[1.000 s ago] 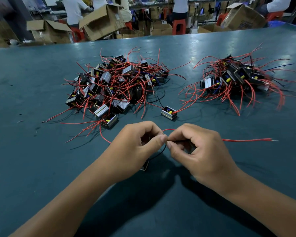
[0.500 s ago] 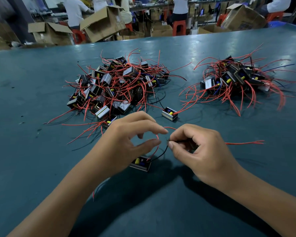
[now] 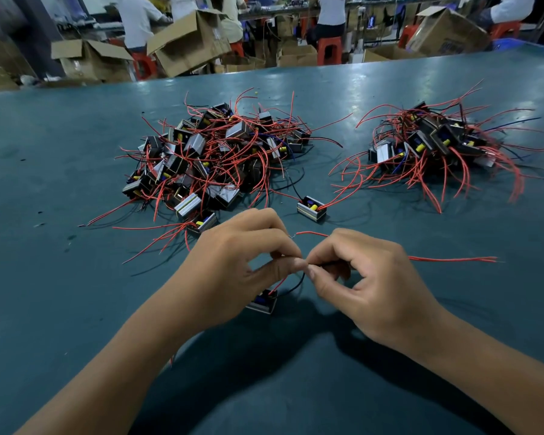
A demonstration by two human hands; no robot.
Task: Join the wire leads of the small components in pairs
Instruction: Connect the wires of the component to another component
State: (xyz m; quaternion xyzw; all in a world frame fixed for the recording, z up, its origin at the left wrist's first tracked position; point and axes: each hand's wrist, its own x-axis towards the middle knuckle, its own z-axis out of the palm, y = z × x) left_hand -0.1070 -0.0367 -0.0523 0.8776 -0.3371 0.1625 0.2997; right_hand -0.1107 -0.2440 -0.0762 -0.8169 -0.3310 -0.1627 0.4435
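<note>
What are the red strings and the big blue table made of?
The red wires look like thin metal strands in a smooth plastic coat: bare strands show at the ends. The table looks like matte blue-green rubber or vinyl matting, scuffed, with soft glare; which one, I cannot tell.

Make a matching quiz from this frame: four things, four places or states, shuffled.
Things:
1. left hand
2. right hand
3. lone component
4. smaller pile

Places or states:
A. far right on the table
B. alone between the two piles
C. pinching wire ends, a component below it
D. pinching wire ends, a red lead trailing out past it to the right

Pairs: 1-C, 2-D, 3-B, 4-A
</note>
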